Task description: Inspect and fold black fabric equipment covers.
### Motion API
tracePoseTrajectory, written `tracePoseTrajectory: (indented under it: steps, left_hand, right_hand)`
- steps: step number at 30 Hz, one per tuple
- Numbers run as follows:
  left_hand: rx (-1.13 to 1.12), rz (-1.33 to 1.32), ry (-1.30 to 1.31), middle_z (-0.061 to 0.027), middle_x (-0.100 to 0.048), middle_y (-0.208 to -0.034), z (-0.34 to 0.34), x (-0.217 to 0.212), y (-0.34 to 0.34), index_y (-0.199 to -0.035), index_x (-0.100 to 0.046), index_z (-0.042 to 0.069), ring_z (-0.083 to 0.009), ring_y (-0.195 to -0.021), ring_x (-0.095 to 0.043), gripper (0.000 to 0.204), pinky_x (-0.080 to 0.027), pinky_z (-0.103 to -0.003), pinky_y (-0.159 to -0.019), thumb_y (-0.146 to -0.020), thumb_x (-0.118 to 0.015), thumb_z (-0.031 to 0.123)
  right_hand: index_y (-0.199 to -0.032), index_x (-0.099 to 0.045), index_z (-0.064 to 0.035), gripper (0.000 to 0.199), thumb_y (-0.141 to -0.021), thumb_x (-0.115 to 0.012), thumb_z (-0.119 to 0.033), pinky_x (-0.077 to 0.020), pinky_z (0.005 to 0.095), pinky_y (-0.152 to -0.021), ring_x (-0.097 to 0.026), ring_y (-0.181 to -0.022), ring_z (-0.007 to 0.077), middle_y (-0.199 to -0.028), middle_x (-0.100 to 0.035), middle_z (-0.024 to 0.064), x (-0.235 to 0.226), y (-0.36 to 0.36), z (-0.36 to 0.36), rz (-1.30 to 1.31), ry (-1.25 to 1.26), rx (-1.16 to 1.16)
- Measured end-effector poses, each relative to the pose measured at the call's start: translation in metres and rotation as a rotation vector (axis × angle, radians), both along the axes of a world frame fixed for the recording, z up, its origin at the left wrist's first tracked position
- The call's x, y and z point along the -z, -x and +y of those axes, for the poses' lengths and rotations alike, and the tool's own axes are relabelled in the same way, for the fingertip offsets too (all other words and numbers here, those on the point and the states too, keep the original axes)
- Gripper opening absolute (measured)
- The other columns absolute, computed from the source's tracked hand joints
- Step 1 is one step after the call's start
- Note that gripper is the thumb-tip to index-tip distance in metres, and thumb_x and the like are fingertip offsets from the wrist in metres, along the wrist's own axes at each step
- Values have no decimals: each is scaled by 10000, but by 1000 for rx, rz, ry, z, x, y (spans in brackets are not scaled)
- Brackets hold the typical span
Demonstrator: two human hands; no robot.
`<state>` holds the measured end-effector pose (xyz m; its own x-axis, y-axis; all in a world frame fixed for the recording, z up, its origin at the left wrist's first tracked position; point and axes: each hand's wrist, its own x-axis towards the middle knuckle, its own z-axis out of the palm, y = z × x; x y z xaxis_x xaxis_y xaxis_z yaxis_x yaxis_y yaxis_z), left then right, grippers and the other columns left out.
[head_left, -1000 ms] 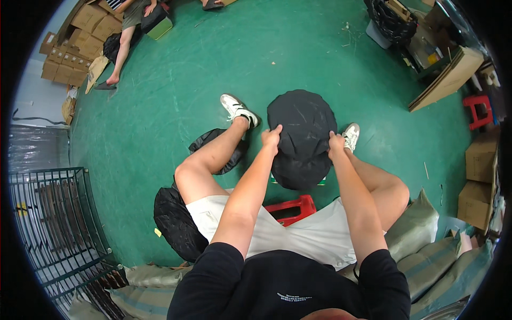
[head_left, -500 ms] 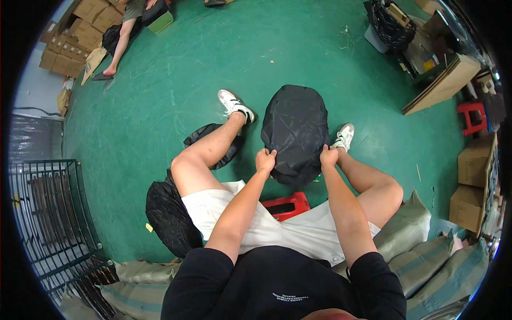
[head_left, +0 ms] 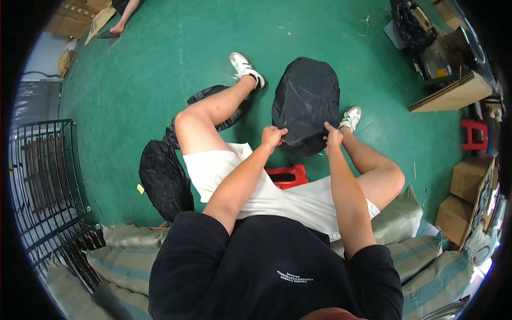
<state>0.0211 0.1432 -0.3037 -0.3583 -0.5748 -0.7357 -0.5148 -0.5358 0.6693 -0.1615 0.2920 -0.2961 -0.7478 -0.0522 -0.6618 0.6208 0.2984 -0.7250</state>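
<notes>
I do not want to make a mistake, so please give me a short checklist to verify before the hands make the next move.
1. Left hand at the near left edge of the black fabric piece: ok.
2. Right hand at its near right edge: ok.
3. Firm grip by both: cannot tell.
4. Left shoe apart from it: ok, a gap shows.
5. Underside in view: not ok, hidden.

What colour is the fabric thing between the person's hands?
The fabric thing is black, seen in the head view.
</notes>
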Motion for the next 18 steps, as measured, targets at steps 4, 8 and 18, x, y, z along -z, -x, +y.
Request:
tracePoseTrajectory:
  steps: [4,8,18]
  left_hand:
    - [1,77,-174,-70,-648,-719,3,-2,-2,-729,-581,54,-150,-570,-635,270,-466,-256,-472,-816,-759,238]
    - [49,105,-247,-109,-698,-775,0,5,-18,-798,-637,25,-161,-570,-661,247,-443,-251,-427,-829,-743,246]
    - [883,-406,114,-46,-720,-693,-1,-68,-7,-686,-713,53,-151,-585,-690,209,-567,-320,-611,-827,-580,134]
  right_hand:
    - [-871,-602,-45,245,-788,-758,-214,-300,258,-391,-484,-452,134,-682,-555,20,-11,-14,3,-104,34,-62]
    - [-890,-629,1,190,-804,-736,-131,-395,287,-415,-536,-497,146,-714,-599,43,-2,-36,4,-13,9,-68]
    - [-710,-632,70,247,-749,-787,-119,-506,390,-549,-616,-541,237,-701,-655,144,59,1,55,253,-474,-556]
